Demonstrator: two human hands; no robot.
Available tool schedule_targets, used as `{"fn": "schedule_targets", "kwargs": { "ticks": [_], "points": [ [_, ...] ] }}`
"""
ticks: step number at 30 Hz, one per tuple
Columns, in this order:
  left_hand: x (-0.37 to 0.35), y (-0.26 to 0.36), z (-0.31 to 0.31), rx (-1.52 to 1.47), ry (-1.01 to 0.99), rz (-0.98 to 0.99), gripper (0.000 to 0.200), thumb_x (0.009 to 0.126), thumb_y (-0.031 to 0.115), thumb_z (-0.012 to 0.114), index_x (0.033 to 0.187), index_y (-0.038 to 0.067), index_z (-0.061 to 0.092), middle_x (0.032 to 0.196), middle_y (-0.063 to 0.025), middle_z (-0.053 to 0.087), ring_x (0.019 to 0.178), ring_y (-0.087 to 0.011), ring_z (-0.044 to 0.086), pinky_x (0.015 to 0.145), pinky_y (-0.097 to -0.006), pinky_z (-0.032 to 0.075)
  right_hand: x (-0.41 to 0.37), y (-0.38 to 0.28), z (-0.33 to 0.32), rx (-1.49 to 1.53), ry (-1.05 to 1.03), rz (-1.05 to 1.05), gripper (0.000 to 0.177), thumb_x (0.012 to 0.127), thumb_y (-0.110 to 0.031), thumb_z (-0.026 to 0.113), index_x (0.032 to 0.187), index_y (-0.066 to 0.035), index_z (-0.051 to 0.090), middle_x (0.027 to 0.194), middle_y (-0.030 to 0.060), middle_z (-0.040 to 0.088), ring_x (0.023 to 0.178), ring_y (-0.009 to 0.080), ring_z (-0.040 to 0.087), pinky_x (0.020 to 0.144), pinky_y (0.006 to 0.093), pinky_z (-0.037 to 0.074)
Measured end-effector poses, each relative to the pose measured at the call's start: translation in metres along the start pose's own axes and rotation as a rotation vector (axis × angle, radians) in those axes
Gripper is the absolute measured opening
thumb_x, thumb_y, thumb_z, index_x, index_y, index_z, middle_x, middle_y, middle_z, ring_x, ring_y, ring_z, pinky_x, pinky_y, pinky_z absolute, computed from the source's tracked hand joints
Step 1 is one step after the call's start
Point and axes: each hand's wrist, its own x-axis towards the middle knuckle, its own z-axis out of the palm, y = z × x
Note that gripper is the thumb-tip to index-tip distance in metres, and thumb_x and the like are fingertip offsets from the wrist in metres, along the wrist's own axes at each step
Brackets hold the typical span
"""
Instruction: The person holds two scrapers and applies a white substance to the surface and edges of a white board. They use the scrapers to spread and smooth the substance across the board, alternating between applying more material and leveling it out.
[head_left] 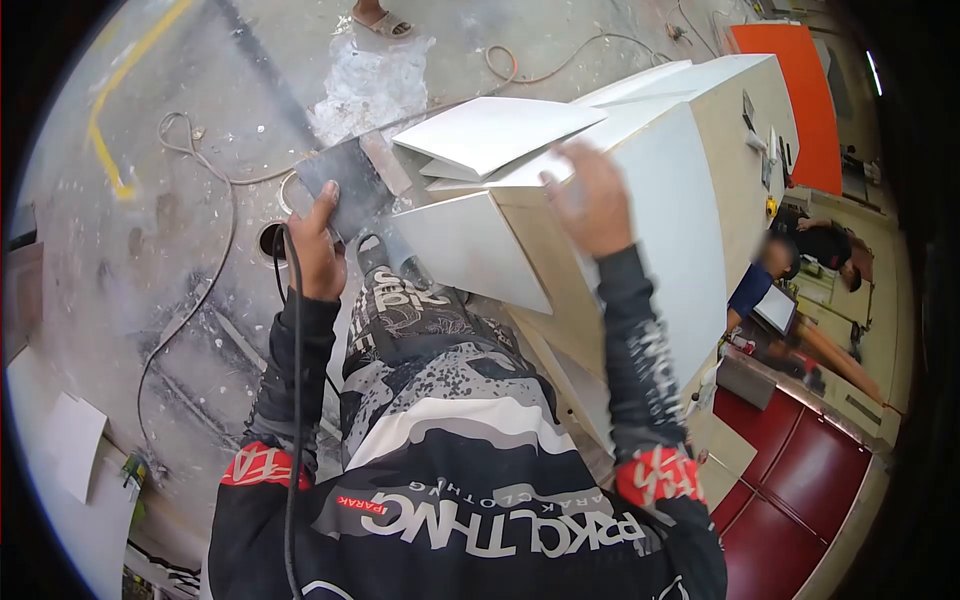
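Note:
Fingers of my left hand are closed on the near edge of a dark grey flat piece, thumb on top. A black cable passes by that hand and down my left sleeve. My right hand, slightly blurred, is over the white-topped cabinet, thumb and fingers apart with nothing seen between them; contact with the surface is unclear. Left of it, a loose white panel lies tilted on the cabinet's end. Below that, another white panel slants outward beside my legs.
Hoses cross the dusty floor, which has a round hole near my left hand. A person's sandalled foot is at the top. Tools lie on the cabinet's far side. Another person is at the right, near red panels.

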Motion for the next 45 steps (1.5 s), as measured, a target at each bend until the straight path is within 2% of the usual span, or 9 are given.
{"fn": "schedule_targets", "kwargs": {
  "ticks": [8, 17, 19, 23, 31, 35, 37, 44, 45],
  "points": [
    [0.000, 0.014, 0.001, -0.053, 0.013, 0.102, 0.024, 0.091, 0.013, 0.060, 0.110, -0.002, 0.058, 0.103, -0.0098, 0.066, 0.091, -0.0188, 0.066, 0.084, -0.0325, 0.053, -0.017, 0.028, -0.003, -0.216, -0.367, -0.124, 0.036, 0.082, -0.034, 0.066, 0.103, -0.004, 0.062, 0.103, 0.0165, 0.062, 0.118, 0.0378, 0.050, 0.106, 0.0622, 0.025],
    [-0.021, 0.010, -0.018, -0.068, 0.081, 0.043, 0.024, 0.090, 0.014, 0.061, 0.109, -0.002, 0.059, 0.101, -0.0081, 0.067, 0.089, -0.0181, 0.067, 0.077, -0.0304, 0.054, -0.073, -0.109, 0.121, 0.594, -0.509, -0.008, 0.021, 0.089, -0.025, 0.061, 0.093, -0.005, 0.067, 0.088, 0.0127, 0.066, 0.079, 0.0269, 0.064, 0.074, 0.0370, 0.050],
    [-0.023, 0.001, -0.022, -0.017, 0.067, 0.063, 0.025, 0.090, 0.014, 0.061, 0.110, -0.001, 0.059, 0.101, -0.0072, 0.066, 0.088, -0.0176, 0.067, 0.076, -0.0300, 0.054, -0.072, -0.099, 0.142, 0.546, -0.723, 0.427, 0.024, 0.090, -0.025, 0.060, 0.092, -0.003, 0.067, 0.084, 0.0140, 0.066, 0.077, 0.0213, 0.064, 0.073, 0.0348, 0.049],
    [-0.030, -0.035, -0.043, 0.261, -0.032, 0.096, 0.028, 0.091, 0.016, 0.062, 0.114, 0.001, 0.057, 0.102, -0.0058, 0.065, 0.087, -0.0163, 0.065, 0.076, -0.0290, 0.053, -0.088, -0.070, 0.143, 0.980, -0.162, 0.686, 0.035, 0.087, -0.014, 0.065, 0.119, 0.000, 0.056, 0.118, 0.0188, 0.061, 0.100, 0.0219, 0.061, 0.084, 0.0332, 0.048],
    [-0.077, -0.083, -0.017, 0.805, -0.229, -0.206, 0.025, 0.090, 0.022, 0.065, 0.096, -0.003, 0.065, 0.080, -0.0027, 0.066, 0.070, -0.0107, 0.057, 0.064, -0.0303, 0.048, -0.139, -0.068, 0.184, 1.522, -0.272, 0.918, 0.050, 0.087, -0.019, 0.070, 0.126, 0.004, 0.048, 0.115, 0.0108, 0.057, 0.107, 0.0151, 0.053, 0.088, 0.0297, 0.045],
    [-0.073, -0.084, -0.031, 1.172, -0.321, -0.138, 0.034, 0.091, 0.030, 0.062, 0.093, -0.004, 0.064, 0.071, -0.0009, 0.061, 0.066, -0.0095, 0.053, 0.059, -0.0307, 0.045, -0.235, 0.001, 0.242, 1.246, -0.196, 1.251, 0.055, 0.081, -0.040, 0.072, 0.114, 0.002, 0.058, 0.106, 0.0163, 0.064, 0.100, 0.0228, 0.060, 0.084, 0.0361, 0.048],
    [-0.078, -0.074, -0.024, 0.962, -0.369, -0.148, 0.033, 0.092, 0.029, 0.061, 0.094, -0.004, 0.065, 0.074, -0.0015, 0.063, 0.070, -0.0086, 0.054, 0.062, -0.0298, 0.046, -0.257, 0.022, 0.219, 0.206, -0.356, 1.118, 0.049, 0.082, -0.041, 0.067, 0.100, 0.004, 0.065, 0.106, 0.0210, 0.066, 0.097, 0.0269, 0.062, 0.086, 0.0405, 0.048],
    [-0.100, -0.121, -0.011, 0.936, -0.576, -0.002, 0.033, 0.095, 0.023, 0.056, 0.111, -0.005, 0.063, 0.083, -0.0042, 0.066, 0.073, -0.0080, 0.055, 0.068, -0.0275, 0.047, -0.232, -0.038, 0.140, 0.469, 0.203, 1.363, 0.030, 0.088, -0.023, 0.062, 0.080, 0.005, 0.063, 0.065, 0.0113, 0.061, 0.059, 0.0177, 0.053, 0.057, 0.0361, 0.043],
    [-0.116, -0.130, -0.003, 0.926, -0.632, 0.034, 0.035, 0.095, 0.024, 0.055, 0.114, -0.005, 0.061, 0.083, -0.0044, 0.066, 0.071, -0.0086, 0.054, 0.067, -0.0274, 0.047, -0.242, -0.062, 0.145, 0.576, 0.245, 1.076, 0.028, 0.089, -0.022, 0.062, 0.079, 0.004, 0.063, 0.064, 0.0091, 0.060, 0.060, 0.0149, 0.053, 0.056, 0.0357, 0.043]
  ]
}}
